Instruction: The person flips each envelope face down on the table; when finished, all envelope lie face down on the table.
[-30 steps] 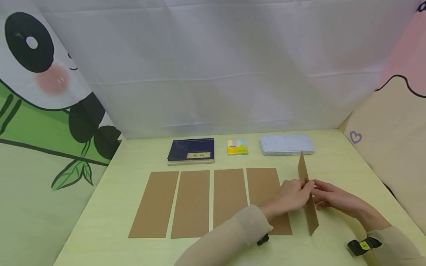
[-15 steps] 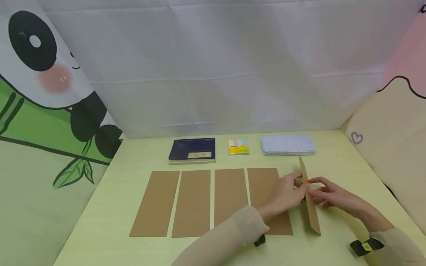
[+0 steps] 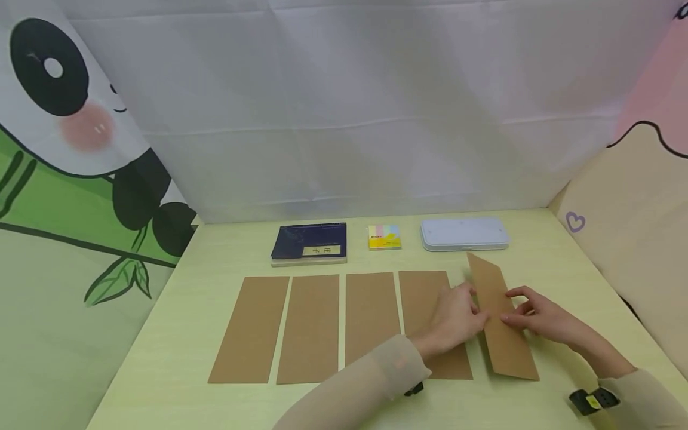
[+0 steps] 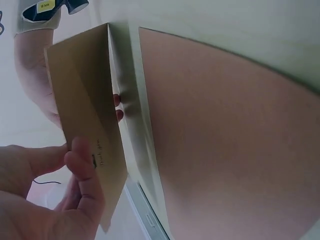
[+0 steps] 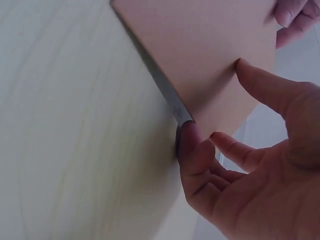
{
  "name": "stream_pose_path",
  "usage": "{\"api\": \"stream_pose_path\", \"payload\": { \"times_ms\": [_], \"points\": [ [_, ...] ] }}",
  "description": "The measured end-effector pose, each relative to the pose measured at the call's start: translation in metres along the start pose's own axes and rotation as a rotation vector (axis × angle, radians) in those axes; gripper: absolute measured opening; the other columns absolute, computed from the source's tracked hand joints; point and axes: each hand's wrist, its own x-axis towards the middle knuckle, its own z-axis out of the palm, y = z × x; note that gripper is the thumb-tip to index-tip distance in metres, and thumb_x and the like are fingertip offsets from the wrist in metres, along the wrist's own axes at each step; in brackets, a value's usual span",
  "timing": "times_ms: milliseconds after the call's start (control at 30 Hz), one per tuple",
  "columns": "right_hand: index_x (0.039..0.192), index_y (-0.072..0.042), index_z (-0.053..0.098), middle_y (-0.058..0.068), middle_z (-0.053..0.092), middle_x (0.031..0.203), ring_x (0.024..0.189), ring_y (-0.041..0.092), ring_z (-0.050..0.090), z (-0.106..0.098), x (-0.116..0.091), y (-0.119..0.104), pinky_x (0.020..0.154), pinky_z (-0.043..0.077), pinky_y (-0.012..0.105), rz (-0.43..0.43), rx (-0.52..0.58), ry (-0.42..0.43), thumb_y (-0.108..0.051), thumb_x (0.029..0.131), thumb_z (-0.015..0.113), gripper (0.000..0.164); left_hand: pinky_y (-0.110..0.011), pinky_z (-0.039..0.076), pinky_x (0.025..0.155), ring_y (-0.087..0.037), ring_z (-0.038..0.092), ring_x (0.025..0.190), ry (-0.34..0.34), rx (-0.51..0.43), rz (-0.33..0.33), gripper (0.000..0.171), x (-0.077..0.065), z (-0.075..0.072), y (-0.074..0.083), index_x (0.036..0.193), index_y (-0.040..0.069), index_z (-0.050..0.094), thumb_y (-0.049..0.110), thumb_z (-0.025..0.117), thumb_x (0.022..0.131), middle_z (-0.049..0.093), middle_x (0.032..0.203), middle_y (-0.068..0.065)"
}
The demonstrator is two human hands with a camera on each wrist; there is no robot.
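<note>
A brown kraft-paper card (image 3: 500, 304) is tilted over the table, its left long edge raised and its right edge low. My left hand (image 3: 457, 316) pinches that raised edge; in the left wrist view the card's underside (image 4: 85, 95) carries small dark print beside my fingers. On the other side my right hand (image 3: 550, 319) holds the right edge, thumb on the upper face and fingertips at the border, as the right wrist view also shows. Several like cards lie flat in a row to the left, the nearest being a brown card (image 3: 421, 292) partly under my left forearm.
Along the back of the table (image 3: 161, 346) lie a dark blue notebook (image 3: 306, 239), a pack of sticky notes (image 3: 384, 237) and a pale blue flat case (image 3: 464, 233). A white cloth (image 3: 344, 119) hangs behind them, with printed panels at both sides.
The held card has turned from nearly upright to leaning, its broad face now showing upward. My left hand has moved slightly left with its edge; my right hand has shifted a little right.
</note>
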Motion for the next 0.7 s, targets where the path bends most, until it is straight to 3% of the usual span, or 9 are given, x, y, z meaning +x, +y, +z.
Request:
{"api": "stream_pose_path", "payload": {
  "times_ms": [100,200,300,400,500,700],
  "points": [
    [0.130,0.007,0.037,0.010,0.056,0.088,0.079,0.023,0.054,0.001,0.000,0.001,0.063,0.045,0.034,-0.007,-0.070,0.030,-0.023,0.088,0.070,0.062,-0.017,0.030,0.036,0.000,0.035,0.034,-0.050,0.113,-0.003,0.017,0.000,0.000,-0.001,0.087,0.009,0.060,0.015,0.074,0.080,0.040,0.042,0.012],
    [0.130,0.008,0.039,0.011,0.057,0.091,0.082,0.024,0.056,0.001,-0.001,0.001,0.065,0.046,0.037,-0.020,-0.142,0.053,-0.025,0.086,0.072,0.064,-0.020,0.032,0.037,-0.004,0.036,0.039,-0.114,0.194,-0.031,0.025,-0.001,0.001,-0.001,0.071,0.012,0.053,0.015,0.076,0.076,0.041,0.045,0.008],
    [0.130,0.008,0.041,0.013,0.058,0.094,0.083,0.026,0.058,0.001,0.000,0.000,0.065,0.046,0.038,-0.016,-0.214,0.069,-0.029,0.084,0.074,0.068,-0.023,0.036,0.039,-0.009,0.041,0.045,-0.178,0.237,-0.104,0.027,-0.002,0.002,0.001,0.079,0.010,0.056,0.016,0.081,0.072,0.046,0.054,0.004],
    [0.129,0.010,0.042,0.015,0.059,0.095,0.082,0.026,0.058,0.002,0.000,-0.002,0.064,0.047,0.037,-0.008,-0.256,0.076,-0.032,0.081,0.076,0.072,-0.025,0.039,0.042,-0.012,0.045,0.051,-0.222,0.264,-0.176,0.043,-0.004,0.005,0.003,0.096,0.008,0.054,0.019,0.085,0.068,0.049,0.064,0.001],
    [0.128,0.012,0.043,0.016,0.060,0.095,0.081,0.027,0.059,0.003,0.001,-0.004,0.063,0.047,0.037,-0.017,-0.270,0.075,-0.031,0.079,0.078,0.074,-0.024,0.041,0.047,-0.012,0.047,0.058,-0.233,0.318,-0.197,0.058,-0.003,0.009,0.004,0.108,0.006,0.053,0.023,0.088,0.065,0.052,0.072,-0.001],
    [0.128,0.012,0.044,0.017,0.060,0.096,0.082,0.026,0.060,0.003,0.004,-0.003,0.063,0.047,0.036,-0.015,-0.299,0.074,-0.031,0.077,0.080,0.076,-0.025,0.043,0.060,-0.013,0.047,0.071,-0.239,0.326,-0.214,0.076,-0.001,0.012,0.001,0.120,0.003,0.050,0.027,0.091,0.061,0.057,0.094,-0.005]
  ]
}}
